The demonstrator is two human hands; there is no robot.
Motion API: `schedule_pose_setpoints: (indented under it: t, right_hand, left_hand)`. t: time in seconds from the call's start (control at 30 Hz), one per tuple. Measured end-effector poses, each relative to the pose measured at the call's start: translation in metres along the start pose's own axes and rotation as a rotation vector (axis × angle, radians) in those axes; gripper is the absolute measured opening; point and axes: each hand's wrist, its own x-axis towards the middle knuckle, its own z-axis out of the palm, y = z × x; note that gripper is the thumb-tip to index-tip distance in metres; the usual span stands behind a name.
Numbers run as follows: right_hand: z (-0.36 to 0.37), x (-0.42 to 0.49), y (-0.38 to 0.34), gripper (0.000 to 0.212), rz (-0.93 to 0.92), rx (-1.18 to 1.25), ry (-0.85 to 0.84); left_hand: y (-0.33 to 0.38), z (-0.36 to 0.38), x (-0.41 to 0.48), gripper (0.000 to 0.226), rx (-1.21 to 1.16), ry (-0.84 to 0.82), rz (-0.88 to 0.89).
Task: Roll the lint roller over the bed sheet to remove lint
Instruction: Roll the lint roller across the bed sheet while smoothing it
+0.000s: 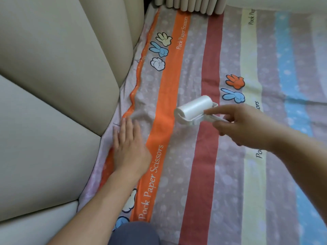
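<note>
A striped bed sheet with orange, dark red, yellow and blue bands and printed cartoon hands covers the mattress. A white lint roller lies against the sheet between the orange and dark red stripes. My right hand grips its white handle from the right, the index finger stretched along the handle. My left hand presses flat on the sheet near its orange-stitched left edge, fingers straight.
A padded beige headboard rises along the left edge of the sheet. A beige ribbed panel stands at the far end. A white pillow or cover sits at the top right. A grey-clothed knee shows at the bottom.
</note>
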Motion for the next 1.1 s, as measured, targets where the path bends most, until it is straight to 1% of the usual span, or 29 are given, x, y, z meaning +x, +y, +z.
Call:
schedule_pose_setpoints:
  t: [0.07, 0.13, 0.17, 0.23, 0.27, 0.37, 0.57, 0.77, 0.93, 1.03, 1.1]
  right_hand:
    - [0.006, 0.034, 0.01, 0.033, 0.022, -0.016, 0.196]
    - [0.015, 0.072, 0.015, 0.038, 0.078, -0.032, 0.282]
    - [0.021, 0.088, 0.014, 0.039, 0.09, -0.057, 0.289]
    - [0.03, 0.115, 0.014, 0.039, 0.107, -0.134, 0.286]
    - [0.034, 0.123, 0.012, 0.04, 0.121, -0.171, 0.276]
    - [0.044, 0.134, 0.014, 0.044, 0.156, -0.25, 0.237]
    - [0.042, 0.093, 0.039, 0.035, 0.104, -0.285, 0.188]
    - [0.053, 0.023, 0.066, 0.045, 0.101, -0.302, 0.162]
    - [0.057, -0.017, 0.082, 0.046, 0.113, -0.332, 0.125]
    - [0.057, -0.04, 0.093, 0.044, 0.125, -0.332, 0.105]
    - [0.053, -0.05, 0.099, 0.042, 0.123, -0.315, 0.089]
  left_hand:
    - [0.025, -0.005, 0.025, 0.078, -0.043, 0.009, 0.179]
    - [0.047, -0.004, 0.056, 0.069, -0.066, -0.054, 0.248]
    - [0.051, 0.0, 0.068, 0.066, -0.048, -0.1, 0.237]
    - [0.049, 0.011, 0.086, 0.068, 0.015, -0.187, 0.192]
    - [0.044, 0.016, 0.089, 0.07, 0.045, -0.199, 0.173]
    - [0.025, 0.024, 0.09, 0.071, 0.088, -0.167, 0.167]
    - [0.024, 0.031, 0.093, 0.068, 0.131, -0.125, 0.149]
    - [0.033, 0.027, 0.092, 0.07, 0.183, -0.133, 0.14]
    - [0.046, 0.019, 0.093, 0.076, 0.265, -0.158, 0.099]
    - [0.059, 0.016, 0.089, 0.071, 0.284, -0.146, 0.085]
    - [0.07, 0.016, 0.083, 0.065, 0.238, -0.117, 0.157]
